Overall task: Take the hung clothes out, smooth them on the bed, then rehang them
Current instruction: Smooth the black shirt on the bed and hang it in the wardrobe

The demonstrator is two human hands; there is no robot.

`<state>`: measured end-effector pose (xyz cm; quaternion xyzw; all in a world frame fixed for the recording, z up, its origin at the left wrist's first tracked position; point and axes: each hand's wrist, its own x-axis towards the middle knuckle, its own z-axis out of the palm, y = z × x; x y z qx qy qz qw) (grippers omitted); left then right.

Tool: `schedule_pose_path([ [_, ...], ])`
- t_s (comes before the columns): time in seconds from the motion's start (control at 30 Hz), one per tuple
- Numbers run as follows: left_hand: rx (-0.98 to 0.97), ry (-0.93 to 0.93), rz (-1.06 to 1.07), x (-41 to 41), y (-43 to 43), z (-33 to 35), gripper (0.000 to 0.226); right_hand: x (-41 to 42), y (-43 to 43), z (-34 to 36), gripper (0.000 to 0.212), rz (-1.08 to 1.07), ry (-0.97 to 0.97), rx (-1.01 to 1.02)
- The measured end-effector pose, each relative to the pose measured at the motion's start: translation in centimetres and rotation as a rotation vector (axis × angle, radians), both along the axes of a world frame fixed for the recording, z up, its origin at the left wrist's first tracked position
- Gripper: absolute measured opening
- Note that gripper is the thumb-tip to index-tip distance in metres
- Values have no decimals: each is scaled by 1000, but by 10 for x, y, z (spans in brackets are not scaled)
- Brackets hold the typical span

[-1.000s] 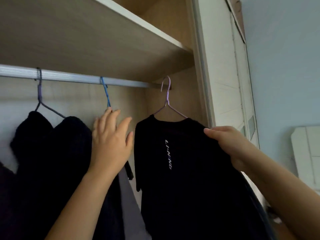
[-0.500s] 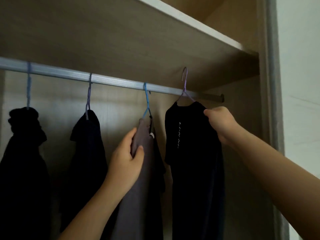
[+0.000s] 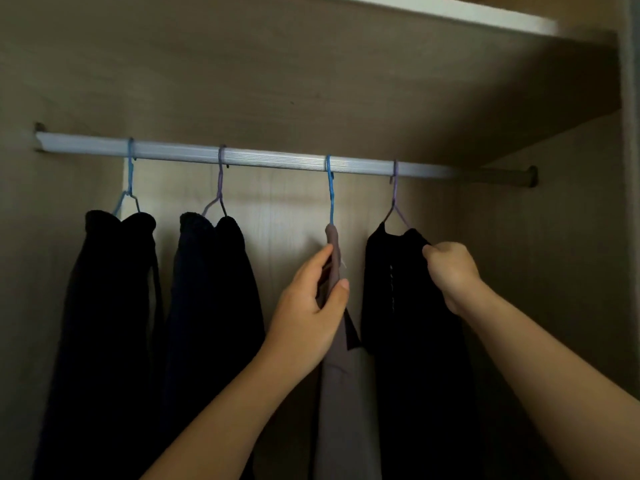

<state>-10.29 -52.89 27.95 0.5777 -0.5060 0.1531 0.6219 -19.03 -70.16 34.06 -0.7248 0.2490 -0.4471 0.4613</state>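
Several garments hang on wire hangers from a silver rail (image 3: 277, 161) inside a wardrobe. My left hand (image 3: 313, 306) pinches the shoulder of a grey garment (image 3: 341, 393) that hangs on a blue hanger (image 3: 330, 192). To its right hangs a black T-shirt (image 3: 408, 341) on a purple hanger (image 3: 395, 199). My right hand (image 3: 450, 271) is closed on that shirt's right shoulder. Further left hang a dark navy garment (image 3: 211, 306) and a black garment (image 3: 110, 306), both untouched.
A wooden shelf (image 3: 346, 64) runs just above the rail. The wardrobe's right side panel (image 3: 554, 237) stands close beside the black T-shirt. The rail's right end bracket (image 3: 531, 176) is fixed there. A white frame edge (image 3: 630, 202) borders the far right.
The view has swung left and pulled back, so the whole rail shows. My left hand went from open beside the grey garment to gripping it. My right hand stays on the black T-shirt.
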Motion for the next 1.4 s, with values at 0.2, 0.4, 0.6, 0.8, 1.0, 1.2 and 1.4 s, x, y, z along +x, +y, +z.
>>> schedule_pose_path([
  [0.2, 24, -5, 0, -7, -9, -2, 51, 1, -2, 1, 30, 44, 5, -14],
  [0.4, 50, -28, 27, -5, -12, -5, 50, -2, -3, 6, 19, 32, -56, 64],
  [0.6, 62, -33, 62, -2, -10, -7, 50, -10, -17, 4, 28, 12, -49, 45],
  [0.8, 76, -49, 79, -6, -12, -10, 52, -14, -24, 1, 31, -21, 38, -15],
  [1.0, 64, -44, 83, -6, -16, -13, 53, -22, -27, -5, 28, 4, 87, -86],
  [1.2, 38, -83, 78, -12, -19, -19, 55, -27, -20, -16, 23, -23, 95, -170],
  [1.4, -26, -139, 142, -23, -12, -21, 62, -48, 6, -40, 39, -172, 155, -384],
])
